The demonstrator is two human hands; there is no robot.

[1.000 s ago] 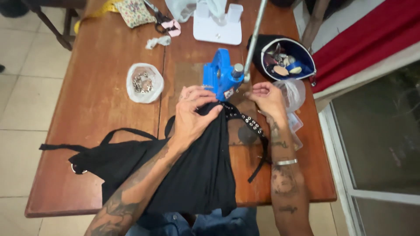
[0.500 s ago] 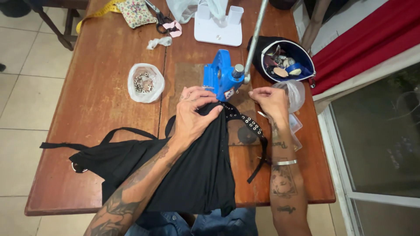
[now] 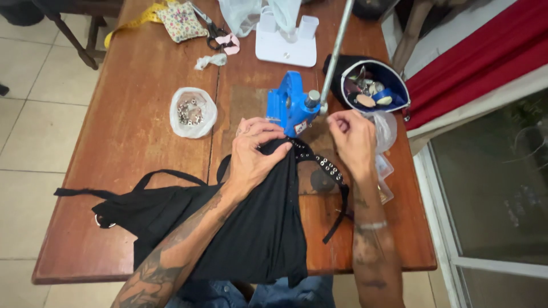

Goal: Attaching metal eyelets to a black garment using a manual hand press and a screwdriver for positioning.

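A black garment [image 3: 257, 228] lies spread over the near side of a wooden table [image 3: 131, 142]. A black strap set with metal eyelets [image 3: 325, 165] runs from under a blue hand press [image 3: 290, 107]. My left hand [image 3: 254, 151] pins the bunched black fabric at the foot of the press. Just right of the press, my right hand [image 3: 353, 140] has its fingers curled; whether they pinch the strap end or a small part is hidden. The grey press lever [image 3: 335, 45] rises toward the top of the view.
A clear bag of metal eyelets [image 3: 193, 112] sits left of the press. An open blue pouch of small parts [image 3: 374, 85] and clear plastic bags [image 3: 385, 131] lie at the right. Scissors [image 3: 212, 28], a floral pincushion [image 3: 181, 21], a yellow tape measure [image 3: 132, 24] and a white stand [image 3: 285, 47] are at the far edge.
My right hand has drawn a little away from the press and lifted slightly. My left hand stays on the fabric.
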